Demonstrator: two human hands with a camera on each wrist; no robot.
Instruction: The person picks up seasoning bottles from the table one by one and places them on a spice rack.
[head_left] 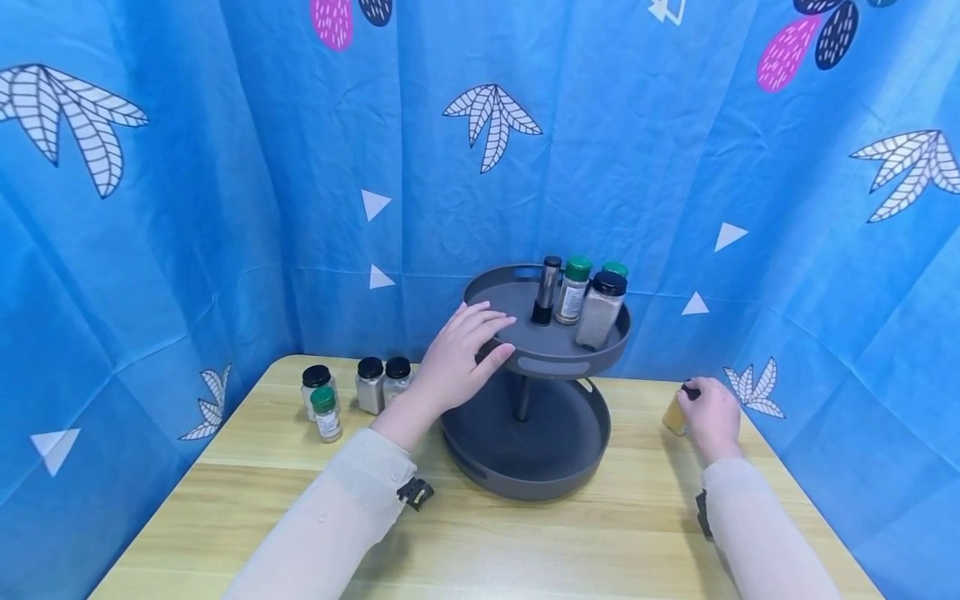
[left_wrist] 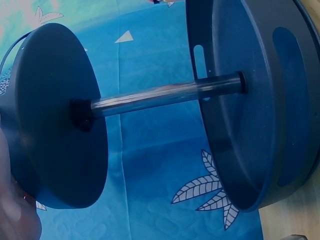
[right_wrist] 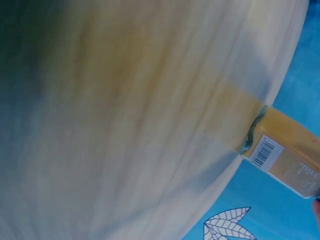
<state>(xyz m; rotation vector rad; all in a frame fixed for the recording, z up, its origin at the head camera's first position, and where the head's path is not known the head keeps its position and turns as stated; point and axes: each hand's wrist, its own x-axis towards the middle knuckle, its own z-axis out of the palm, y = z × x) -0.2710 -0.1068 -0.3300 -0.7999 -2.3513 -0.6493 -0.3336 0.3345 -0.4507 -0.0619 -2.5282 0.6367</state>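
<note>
A dark grey two-tier rotating tray stands mid-table. My left hand lies at the left rim of its upper tier, fingers extended over the edge and thumb on the outer side. In the left wrist view part of that hand shows beside the upper tier. At the right, my right hand grips a spice jar of yellow powder by its black lid. A barcode label shows on this jar in the right wrist view; whether its base touches the table cannot be told.
On the upper tier stand a slim black-capped grinder-like bottle, a green-capped jar, a black-lidded jar and another green cap behind. Several jars stand on the table's left. Blue curtains surround the table.
</note>
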